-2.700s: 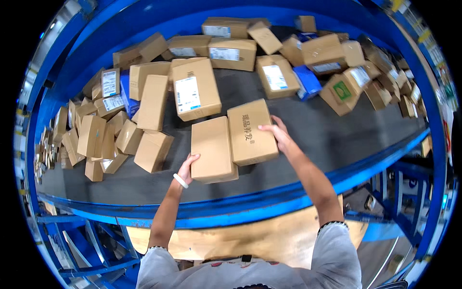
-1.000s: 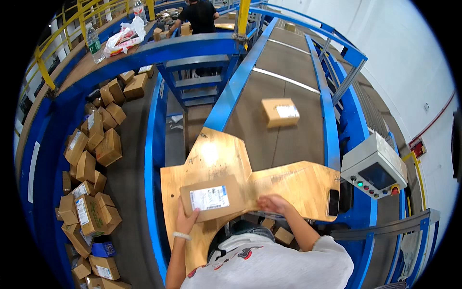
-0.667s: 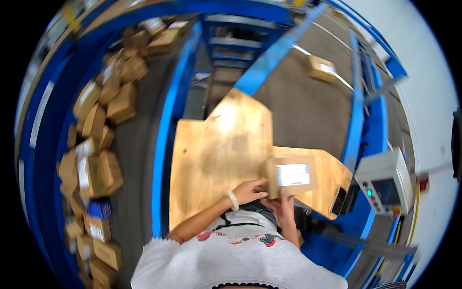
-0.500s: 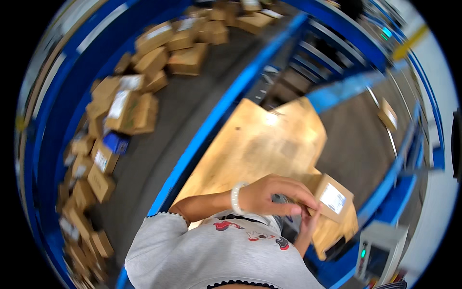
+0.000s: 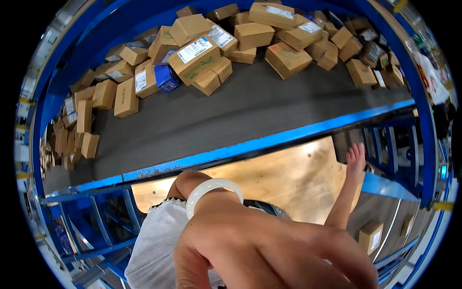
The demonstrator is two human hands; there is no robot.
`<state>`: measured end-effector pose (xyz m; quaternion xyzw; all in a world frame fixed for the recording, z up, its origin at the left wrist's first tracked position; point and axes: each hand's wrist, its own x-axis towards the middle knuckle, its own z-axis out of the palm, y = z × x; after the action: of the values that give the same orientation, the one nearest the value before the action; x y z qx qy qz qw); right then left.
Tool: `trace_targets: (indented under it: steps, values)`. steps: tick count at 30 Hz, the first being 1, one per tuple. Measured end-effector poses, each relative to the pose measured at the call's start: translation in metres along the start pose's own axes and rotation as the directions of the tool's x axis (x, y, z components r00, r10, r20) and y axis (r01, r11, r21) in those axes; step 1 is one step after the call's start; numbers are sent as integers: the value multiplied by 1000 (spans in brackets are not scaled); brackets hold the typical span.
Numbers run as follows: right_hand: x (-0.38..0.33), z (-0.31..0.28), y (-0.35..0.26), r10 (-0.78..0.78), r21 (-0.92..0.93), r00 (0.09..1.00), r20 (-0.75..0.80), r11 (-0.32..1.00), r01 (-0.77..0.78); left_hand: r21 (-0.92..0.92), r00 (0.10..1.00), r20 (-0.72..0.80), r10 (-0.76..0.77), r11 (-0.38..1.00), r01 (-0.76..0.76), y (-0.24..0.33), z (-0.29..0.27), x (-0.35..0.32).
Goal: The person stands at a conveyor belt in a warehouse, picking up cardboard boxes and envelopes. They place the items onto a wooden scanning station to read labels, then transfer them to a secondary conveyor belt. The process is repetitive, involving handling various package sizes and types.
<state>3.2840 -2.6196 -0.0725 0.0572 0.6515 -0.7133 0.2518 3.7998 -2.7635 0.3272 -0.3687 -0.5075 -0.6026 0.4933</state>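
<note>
Currently logged, from my remote seat, item by item.

Left hand: raised close to the lens, back toward the camera, a white bangle on the wrist. The fingers run out of the lower edge and the palm is hidden, so I cannot tell whether it grips anything.

Right hand: stretched out over the far right corner of the wooden board, fingers straight and together, empty, touching no box.

Small cardboard box: lying on the lower grey belt past the board, just beside the right forearm and apart from both hands.

Upper belt: dark, behind a blue rail. The near strip is bare. Heaped along the far side are many cardboard boxes, several labelled, with one blue carton among them.

Progress, as I judge it: one box rests on the lower belt and neither hand visibly carries another. The heap on the upper belt is large and untouched, so most of the handling looks undone.
</note>
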Motion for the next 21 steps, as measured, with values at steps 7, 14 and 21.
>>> trace_targets:
  steps: [7,14,21]
  values:
    - [20,297,24,278,-273,836,473,949,-161,191,796,-110,-596,773,605,-77,-182,-46]
    - [118,481,15,249,-234,726,642,964,-124,645,499,-718,-486,-194,739,-259,-494,-252]
    - [255,672,29,-52,110,682,730,993,-42,689,538,-713,-450,-308,656,-399,-656,-239]
